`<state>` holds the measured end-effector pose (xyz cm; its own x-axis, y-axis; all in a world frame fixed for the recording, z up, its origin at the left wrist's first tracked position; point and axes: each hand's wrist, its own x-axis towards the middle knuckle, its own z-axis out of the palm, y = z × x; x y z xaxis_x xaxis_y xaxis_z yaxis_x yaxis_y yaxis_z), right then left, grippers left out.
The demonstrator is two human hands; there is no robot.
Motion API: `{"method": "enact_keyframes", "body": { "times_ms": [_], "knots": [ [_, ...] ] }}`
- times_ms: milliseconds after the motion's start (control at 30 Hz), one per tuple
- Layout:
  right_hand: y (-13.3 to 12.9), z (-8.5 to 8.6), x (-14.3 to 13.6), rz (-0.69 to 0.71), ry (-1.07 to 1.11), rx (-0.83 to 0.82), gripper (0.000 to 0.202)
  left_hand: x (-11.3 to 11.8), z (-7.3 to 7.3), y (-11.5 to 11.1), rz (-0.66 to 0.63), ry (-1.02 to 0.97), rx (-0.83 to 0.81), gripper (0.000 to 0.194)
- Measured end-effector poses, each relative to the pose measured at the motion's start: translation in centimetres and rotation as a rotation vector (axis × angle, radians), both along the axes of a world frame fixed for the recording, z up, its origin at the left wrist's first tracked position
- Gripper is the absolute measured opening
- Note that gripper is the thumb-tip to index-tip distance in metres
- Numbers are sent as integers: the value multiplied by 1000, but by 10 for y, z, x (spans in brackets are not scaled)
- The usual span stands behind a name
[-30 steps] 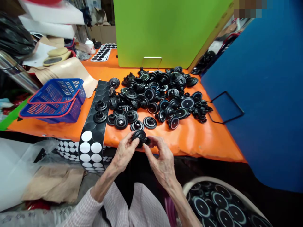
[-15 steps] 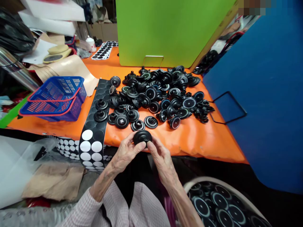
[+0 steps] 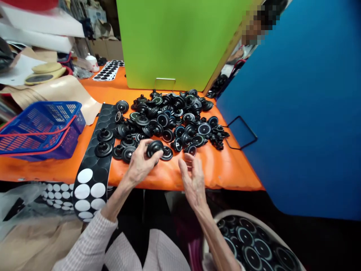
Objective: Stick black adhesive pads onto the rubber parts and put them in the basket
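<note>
- Head view, grip: your left hand (image 3: 141, 162) grasps a black disc (image 3: 153, 148) between thumb and fingers, above the near edge of the pile (image 3: 169, 116).
- Head view, change: half a second ago both your hands held the disc; now your right hand (image 3: 194, 180) is released, its fingers loosely curled at the pile's front. Contact with the nearest piece cannot be told.
- Consequence: the left hand alone appears to support the disc, leaving the right available.
- Surroundings: the pile lies on the orange table (image 3: 163, 177); to its left stand two pieces (image 3: 103, 148) on the dotted strip (image 3: 97, 162), then a blue basket (image 3: 73, 137).
</note>
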<state>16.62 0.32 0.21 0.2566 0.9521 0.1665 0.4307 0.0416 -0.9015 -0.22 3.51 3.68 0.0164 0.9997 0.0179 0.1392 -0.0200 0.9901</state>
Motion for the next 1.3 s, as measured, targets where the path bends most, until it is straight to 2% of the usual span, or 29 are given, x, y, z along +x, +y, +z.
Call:
{"method": "enact_keyframes", "body": {
  "times_ms": [67,100,133,200,233,300,400,467,533,600,733,833,933,1033,1133,1200,1300],
  "knots": [
    [21,-3,19,-134,-224,91,46,1,8,18,96,250,134,55],
    [31,-5,27,-158,-297,114,46,2,11,22,140,343,195,57],
    [40,-7,34,-153,-334,118,45,4,14,22,175,396,244,57],
    [50,-10,45,-120,-331,103,40,8,14,14,185,379,260,48],
    [50,-10,49,-108,-311,96,39,11,12,7,145,319,200,41],
    [43,-8,50,-116,-279,84,42,19,4,-9,27,115,-23,32],
    [15,0,38,-48,-163,5,49,34,-9,-28,-89,-244,-383,36],
    [-2,5,27,74,-77,-72,52,41,-13,-35,-127,-474,-517,36],
    [-8,9,24,149,-56,-121,53,42,-14,-38,-129,-670,-600,29],
    [3,9,37,67,-142,-103,48,36,-14,-39,-68,-790,-667,22],
    [55,2,101,-302,-375,15,42,12,-16,-47,82,-819,-677,16],
    [88,-10,137,-355,-467,36,35,-3,-18,-55,166,-797,-634,13],
    [91,-21,141,-312,-525,68,25,-11,-21,-60,179,-767,-591,20],
    [68,-30,123,-226,-575,104,20,-14,-22,-61,177,-754,-575,24],
    [45,-38,103,-71,-658,144,19,-15,-21,-62,175,-750,-568,24],
    [38,-43,97,18,-682,164,20,-15,-20,-63,178,-740,-548,24],
    [37,-44,97,50,-645,177,25,-15,-18,-64,156,-724,-498,24]
  ]
}}
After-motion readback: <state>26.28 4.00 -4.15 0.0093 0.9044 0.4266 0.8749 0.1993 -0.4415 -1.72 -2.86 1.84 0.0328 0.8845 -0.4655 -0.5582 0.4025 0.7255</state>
